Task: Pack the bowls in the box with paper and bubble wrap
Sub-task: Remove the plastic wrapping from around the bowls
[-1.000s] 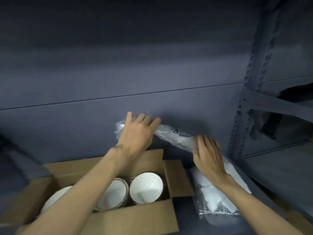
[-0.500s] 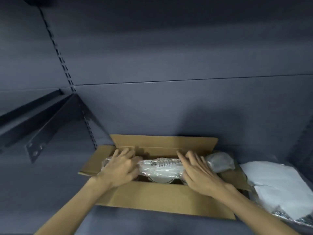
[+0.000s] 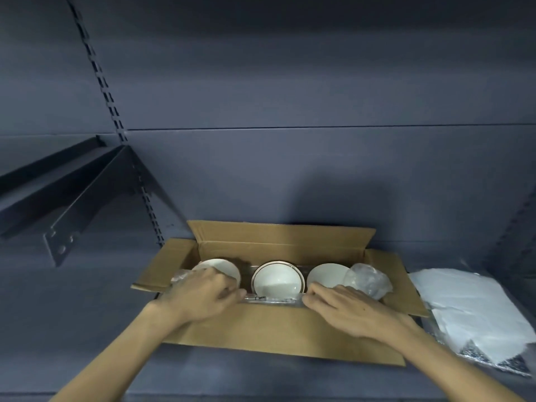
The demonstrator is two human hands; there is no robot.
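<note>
an open brown cardboard box (image 3: pixel 278 329) sits on a dark grey metal shelf (image 3: pixel 87 329), its four flaps folded outward and its back flap standing against the grey rear wall. inside, three round white ceramic bowls stand in a row, open sides up: the left bowl (image 3: pixel 224 266), partly hidden by a hand; the middle bowl (image 3: pixel 278 278), which has a thin dark line around its rim; and the right bowl (image 3: pixel 326 274).

a long clear roll of bubble wrap (image 3: pixel 367 280) lies along the near inside edge of the box, in front of the bowls. its right end bunches up over the right bowl, a narrow stretch shows between the two hands, and a small bit sticks out beyond the left hand.

the left hand (image 3: pixel 200 295) rests palm down on the left part of the wrap, its fingers (image 3: pixel 229 291) curled closed around it. the right hand (image 3: pixel 345 309) lies palm down on the right part, its fingers (image 3: pixel 317 295) bent and pressing on the wrap at the box's near edge; whether they fully grip it cannot be told. both bare forearms reach in from the bottom.

to the right of the box, just beside its right flap, a stack of white paper sheets (image 3: pixel 475 309) lies on the shelf. at far left a dark metal shelf bracket (image 3: pixel 72 198) juts from a slotted upright.
</note>
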